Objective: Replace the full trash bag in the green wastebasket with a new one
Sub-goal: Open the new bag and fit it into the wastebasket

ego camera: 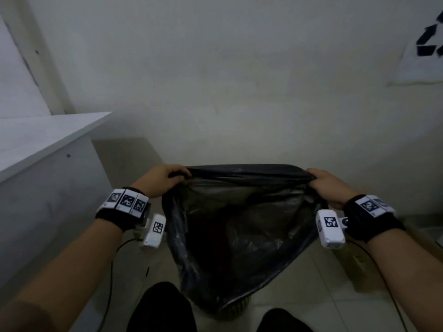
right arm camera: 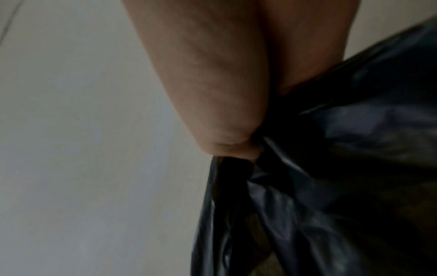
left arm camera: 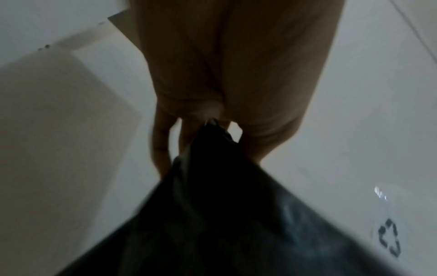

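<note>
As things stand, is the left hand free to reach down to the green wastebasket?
Probably not: the left hand grips one side of the black bag, the right hand the other, and the bag covers most of the wastebasket.

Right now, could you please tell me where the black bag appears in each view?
Head: bag lower centre, rim held by left hand and right hand.
Left wrist: bottom centre.
Right wrist: right side.
Shared landmark: recycling sign, also in left wrist.

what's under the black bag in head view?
A sliver of the green wastebasket shows below the black bag, on the tiled floor. The bag covers the rest of it; contents are too dark to identify.
</note>
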